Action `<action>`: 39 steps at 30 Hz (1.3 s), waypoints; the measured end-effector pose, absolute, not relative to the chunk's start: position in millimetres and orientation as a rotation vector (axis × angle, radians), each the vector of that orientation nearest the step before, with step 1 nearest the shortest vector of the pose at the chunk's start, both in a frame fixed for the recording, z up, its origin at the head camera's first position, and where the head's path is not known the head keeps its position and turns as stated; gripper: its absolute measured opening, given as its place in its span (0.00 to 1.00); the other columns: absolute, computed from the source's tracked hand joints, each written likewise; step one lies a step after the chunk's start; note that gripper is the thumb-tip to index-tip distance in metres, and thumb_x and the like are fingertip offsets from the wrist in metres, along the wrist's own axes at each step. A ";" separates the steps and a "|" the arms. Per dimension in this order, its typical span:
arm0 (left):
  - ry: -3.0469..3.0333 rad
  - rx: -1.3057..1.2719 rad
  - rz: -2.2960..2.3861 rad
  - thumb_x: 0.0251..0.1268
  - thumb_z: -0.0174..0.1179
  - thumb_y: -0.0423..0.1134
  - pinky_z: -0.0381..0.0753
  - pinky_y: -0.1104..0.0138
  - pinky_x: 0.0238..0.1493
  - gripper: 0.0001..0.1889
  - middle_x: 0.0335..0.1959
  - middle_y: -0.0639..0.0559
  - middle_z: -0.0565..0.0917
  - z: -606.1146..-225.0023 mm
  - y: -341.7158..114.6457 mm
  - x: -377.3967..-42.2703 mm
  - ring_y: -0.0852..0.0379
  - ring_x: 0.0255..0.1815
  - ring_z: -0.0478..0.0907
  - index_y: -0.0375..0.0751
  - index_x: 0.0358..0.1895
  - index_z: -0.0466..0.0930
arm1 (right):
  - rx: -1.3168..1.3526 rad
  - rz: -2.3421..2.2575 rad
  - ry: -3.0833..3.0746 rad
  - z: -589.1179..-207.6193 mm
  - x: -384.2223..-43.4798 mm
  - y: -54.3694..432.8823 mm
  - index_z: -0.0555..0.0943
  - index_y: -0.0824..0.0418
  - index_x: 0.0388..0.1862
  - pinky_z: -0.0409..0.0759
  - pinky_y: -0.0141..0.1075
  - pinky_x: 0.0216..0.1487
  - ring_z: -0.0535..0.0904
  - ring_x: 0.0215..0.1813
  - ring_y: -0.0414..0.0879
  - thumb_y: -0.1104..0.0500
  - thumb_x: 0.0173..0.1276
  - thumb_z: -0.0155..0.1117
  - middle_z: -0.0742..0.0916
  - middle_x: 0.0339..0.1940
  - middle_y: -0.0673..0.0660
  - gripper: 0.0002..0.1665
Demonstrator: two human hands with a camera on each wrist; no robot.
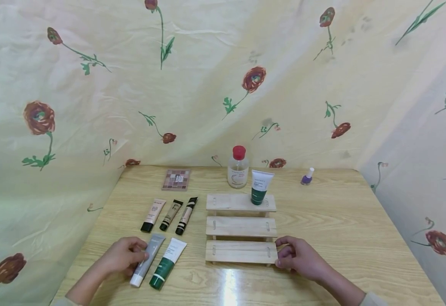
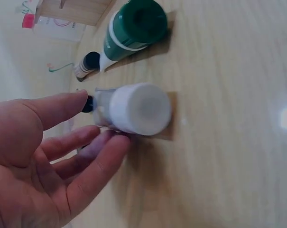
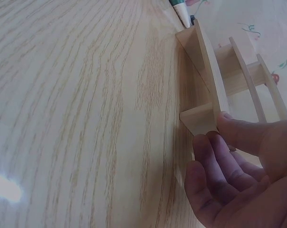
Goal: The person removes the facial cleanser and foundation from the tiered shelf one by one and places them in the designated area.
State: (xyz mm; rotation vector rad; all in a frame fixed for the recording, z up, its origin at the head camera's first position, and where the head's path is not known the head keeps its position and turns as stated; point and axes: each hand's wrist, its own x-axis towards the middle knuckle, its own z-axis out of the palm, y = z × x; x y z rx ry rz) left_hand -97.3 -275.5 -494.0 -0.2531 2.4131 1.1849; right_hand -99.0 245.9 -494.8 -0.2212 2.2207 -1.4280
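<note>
On the table at the left lies a grey tube with a white cap [image 1: 148, 259]. My left hand [image 1: 125, 256] is right beside it, fingers loosely bent, and the thumb overlaps the tube in the head view. From the left wrist, the thumb and fingers [image 2: 98, 164] spread around the near side of the tube's white cap [image 2: 143, 109]. My right hand [image 1: 297, 258] holds the right end of the lowest step of a three-step wooden rack [image 1: 242, 251]. In the right wrist view its thumb [image 3: 240, 133] presses the board's edge, with the other fingers curled below.
A green and white tube [image 1: 168, 263] lies right of the grey one; three small tubes [image 1: 171, 214] lie behind. Another green and white tube [image 1: 259, 187] stands on the top step. Farther back are a palette [image 1: 176, 179], a red-capped bottle [image 1: 238, 168] and purple nail polish [image 1: 307, 177].
</note>
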 end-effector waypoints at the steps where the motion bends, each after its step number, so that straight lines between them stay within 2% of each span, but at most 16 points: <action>1: 2.419 -0.250 1.166 0.62 0.70 0.35 0.87 0.58 0.27 0.20 0.36 0.45 0.81 -491.5 -275.4 -98.4 0.50 0.33 0.80 0.31 0.55 0.81 | -0.223 -1.429 2.219 -495.0 -99.3 245.9 0.73 0.74 0.62 0.80 0.39 0.27 0.82 0.33 0.48 0.64 0.63 0.75 0.88 0.37 0.60 0.32; 6: 2.567 -0.077 1.107 0.66 0.68 0.38 0.84 0.61 0.28 0.18 0.35 0.47 0.83 -474.0 -272.1 -110.4 0.52 0.31 0.80 0.31 0.54 0.82 | -0.225 -1.427 2.217 -495.5 -100.0 246.3 0.73 0.74 0.62 0.81 0.39 0.27 0.82 0.34 0.48 0.64 0.63 0.75 0.88 0.37 0.59 0.32; 11: 2.780 0.164 1.119 0.70 0.66 0.40 0.83 0.64 0.33 0.16 0.37 0.51 0.85 -450.8 -251.6 -137.3 0.56 0.36 0.81 0.34 0.55 0.83 | -0.211 -1.421 2.223 -495.7 -99.8 247.1 0.73 0.74 0.61 0.81 0.40 0.27 0.82 0.35 0.50 0.64 0.63 0.75 0.88 0.37 0.59 0.32; 17: 2.764 0.412 1.247 0.70 0.67 0.41 0.84 0.63 0.42 0.15 0.41 0.53 0.86 -421.8 -199.9 -163.8 0.57 0.41 0.81 0.40 0.56 0.83 | -0.207 -1.417 2.229 -496.8 -99.8 248.2 0.74 0.74 0.61 0.81 0.40 0.27 0.83 0.34 0.49 0.64 0.62 0.76 0.89 0.37 0.58 0.32; 23: 2.570 0.638 1.421 0.69 0.68 0.40 0.86 0.62 0.46 0.19 0.48 0.47 0.85 -401.1 -141.0 -181.4 0.54 0.49 0.83 0.42 0.61 0.81 | -0.211 -1.419 2.231 -499.2 -100.1 247.7 0.74 0.73 0.61 0.81 0.39 0.27 0.83 0.35 0.48 0.64 0.63 0.76 0.89 0.37 0.58 0.32; 31: 2.495 0.750 1.498 0.67 0.71 0.42 0.86 0.65 0.48 0.22 0.51 0.54 0.84 -388.6 -71.2 -207.3 0.58 0.51 0.83 0.48 0.63 0.79 | -0.181 -1.406 2.232 -499.9 -100.5 248.5 0.74 0.73 0.62 0.81 0.39 0.28 0.82 0.35 0.49 0.63 0.63 0.76 0.88 0.38 0.57 0.32; 39: 2.401 0.739 1.563 0.65 0.72 0.39 0.84 0.65 0.53 0.25 0.54 0.46 0.83 -386.3 -33.1 -221.5 0.55 0.52 0.82 0.44 0.64 0.77 | -0.211 -1.414 2.229 -498.0 -100.4 247.8 0.74 0.73 0.61 0.81 0.38 0.27 0.82 0.35 0.49 0.63 0.63 0.76 0.89 0.37 0.58 0.32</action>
